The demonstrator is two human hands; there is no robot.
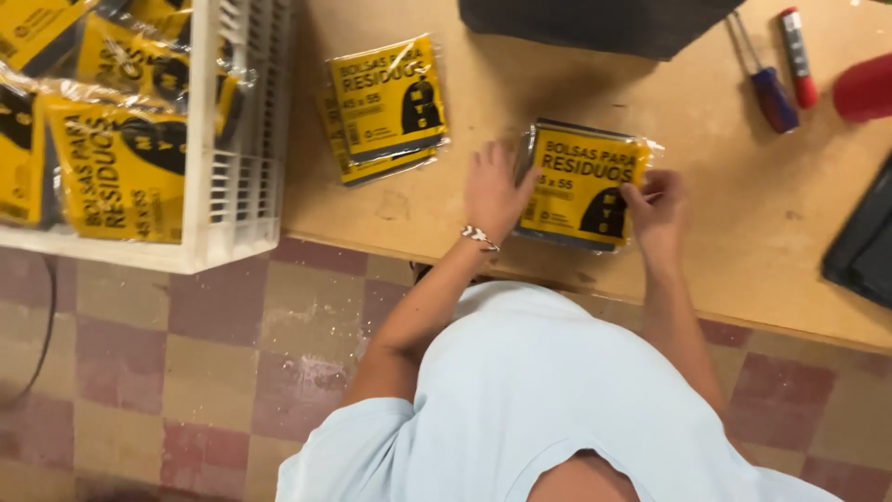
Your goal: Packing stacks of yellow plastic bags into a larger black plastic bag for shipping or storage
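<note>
On the wooden table (446,218), near its front edge, a yellow and black plastic packet (583,183) lies flat between your hands. It is almost square; its slightly longer axis runs away from you, tilted a little to the right, its print upright toward the far side. Your left hand (494,193) rests spread and flat against the packet's left edge. Your right hand (658,212) pinches its right edge between thumb and fingers. Two similar packets (386,107) lie stacked farther left, beside a white crate (237,186) holding more.
</note>
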